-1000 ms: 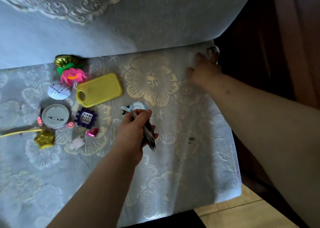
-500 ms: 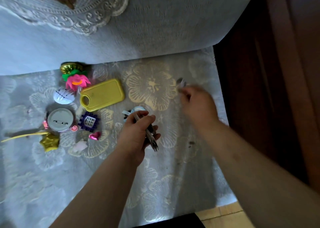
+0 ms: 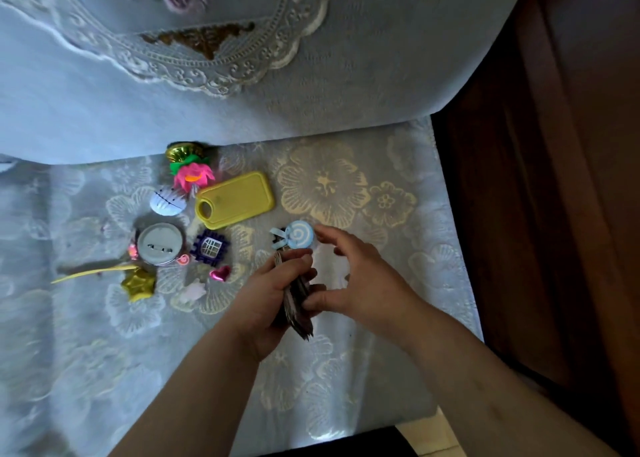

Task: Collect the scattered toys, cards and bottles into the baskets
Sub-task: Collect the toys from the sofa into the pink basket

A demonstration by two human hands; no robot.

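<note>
My left hand (image 3: 273, 293) grips the cards (image 3: 298, 300) edge-up over the seat (image 3: 346, 370). My right hand (image 3: 360, 283) is spread loose beside it, thumb touching the stack. Risk: if that thumb nudges a slack grip, the cards could fan out and drop among the toys (image 3: 239, 198).

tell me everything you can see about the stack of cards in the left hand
The stack of cards is a thick deck seen edge-on, dark in this light, its edges slightly uneven; it looks like thin card. It is tilted, its lower end pointing toward the camera, and it is held above the floral cover. The left hand grips it with fingers curled over its top, and the thumb of the right hand touches its right side. The card faces cannot be read.
</note>
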